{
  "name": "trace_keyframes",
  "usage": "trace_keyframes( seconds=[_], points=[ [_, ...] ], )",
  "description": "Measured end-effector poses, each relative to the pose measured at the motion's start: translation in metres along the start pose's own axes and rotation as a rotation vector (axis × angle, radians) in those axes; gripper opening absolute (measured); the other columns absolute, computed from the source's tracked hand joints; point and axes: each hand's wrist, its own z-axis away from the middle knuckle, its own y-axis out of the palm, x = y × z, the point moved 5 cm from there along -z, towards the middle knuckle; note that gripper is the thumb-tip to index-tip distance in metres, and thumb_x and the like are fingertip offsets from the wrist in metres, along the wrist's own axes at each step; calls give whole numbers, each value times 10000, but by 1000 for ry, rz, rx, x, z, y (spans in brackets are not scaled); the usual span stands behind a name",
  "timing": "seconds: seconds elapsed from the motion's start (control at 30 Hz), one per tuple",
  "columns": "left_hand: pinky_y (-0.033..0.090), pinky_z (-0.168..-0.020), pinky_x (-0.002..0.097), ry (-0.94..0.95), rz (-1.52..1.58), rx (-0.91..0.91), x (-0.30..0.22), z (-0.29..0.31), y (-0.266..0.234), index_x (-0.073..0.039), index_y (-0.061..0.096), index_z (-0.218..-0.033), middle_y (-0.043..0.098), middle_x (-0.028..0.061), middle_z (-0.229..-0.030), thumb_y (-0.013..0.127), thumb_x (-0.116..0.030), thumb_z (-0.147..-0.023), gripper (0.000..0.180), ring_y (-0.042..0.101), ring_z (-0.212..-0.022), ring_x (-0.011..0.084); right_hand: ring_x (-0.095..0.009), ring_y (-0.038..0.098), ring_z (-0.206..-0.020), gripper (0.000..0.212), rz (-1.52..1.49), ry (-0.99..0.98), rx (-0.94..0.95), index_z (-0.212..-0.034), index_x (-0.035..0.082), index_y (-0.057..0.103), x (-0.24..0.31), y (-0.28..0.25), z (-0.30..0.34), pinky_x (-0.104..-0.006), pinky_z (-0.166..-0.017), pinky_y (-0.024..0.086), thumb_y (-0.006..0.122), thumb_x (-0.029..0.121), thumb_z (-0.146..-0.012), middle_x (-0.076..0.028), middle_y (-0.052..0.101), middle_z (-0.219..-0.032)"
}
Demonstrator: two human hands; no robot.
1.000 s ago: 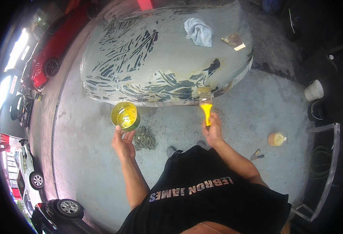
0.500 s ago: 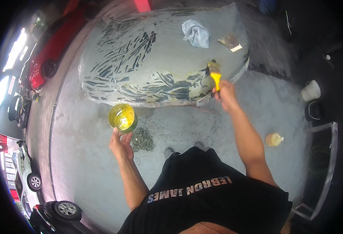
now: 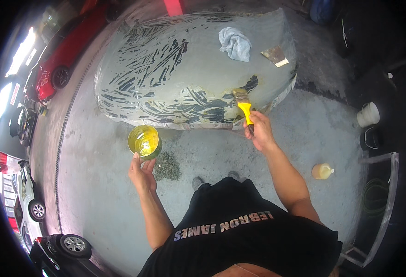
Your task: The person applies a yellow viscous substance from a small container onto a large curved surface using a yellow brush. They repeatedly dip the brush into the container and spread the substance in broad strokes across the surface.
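Observation:
My left hand (image 3: pixel 143 175) is closed around the lower side of a round can (image 3: pixel 144 141) with yellow liquid inside, held in front of the near edge of a large grey car panel (image 3: pixel 203 55). In my right hand (image 3: pixel 262 132) is a paintbrush with a yellow handle (image 3: pixel 244 108). Its bristles lie against the near right part of the panel, where dark streaks break the grey surface. On the panel's far right rest a crumpled light-blue cloth (image 3: pixel 235 45) and a flat scraper (image 3: pixel 273 55).
Small debris (image 3: pixel 167 166) lies on the grey floor near my feet. To the right stand a jug of yellowish liquid (image 3: pixel 322 171), a white bucket (image 3: pixel 368 115) and a metal frame (image 3: pixel 392 194). Parked at the left are a red car (image 3: pixel 69 57) and other vehicles.
The brush has moved left and slightly toward me across the panel, and a dark patch shows where it was. My left hand still holds the can in nearly the same place.

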Motion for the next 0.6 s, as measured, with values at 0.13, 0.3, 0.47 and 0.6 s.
trace_keyframes(
  seconds=[0.13, 0.3, 0.47, 0.6],
  points=[
    [649, -807, 393, 1, 9, 1, 3, -1, -2, 84, 613, -1215, 688, 163, -1047, 738, -320, -990, 478, 741, -935, 329, -145, 524, -501, 201, -90, -120, -95, -1135, 16, 579, 27, -21, -39, -310, -447, 397, 445, 153, -1071, -84, 628, -775],
    [646, -757, 393, -10, 26, 5, 9, -7, -5, 61, 640, -1173, 712, 146, -1044, 728, -280, -996, 394, 747, -908, 311, -117, 518, -541, 167, 33, -127, -5, -1095, 34, 589, 41, -42, -83, -255, -473, 433, 516, 180, -1062, -50, 606, -781],
    [646, -786, 383, -14, 34, 24, 9, -2, -6, 81, 624, -1219, 737, 147, -1022, 722, -262, -989, 424, 762, -903, 293, -95, 494, -530, 319, 129, -118, 81, -1320, -6, 586, 37, 12, -10, -240, -450, 374, 515, 183, -1074, -60, 641, -846],
    [621, -850, 399, -26, -53, 53, 5, -9, -10, 118, 594, -1314, 732, 195, -1149, 774, -197, -948, 515, 754, -954, 281, -90, 548, -615, 324, 370, -363, 320, -1317, -6, 647, 56, 66, 17, -255, -520, 432, 614, 155, -1038, -38, 655, -846]
  ],
)
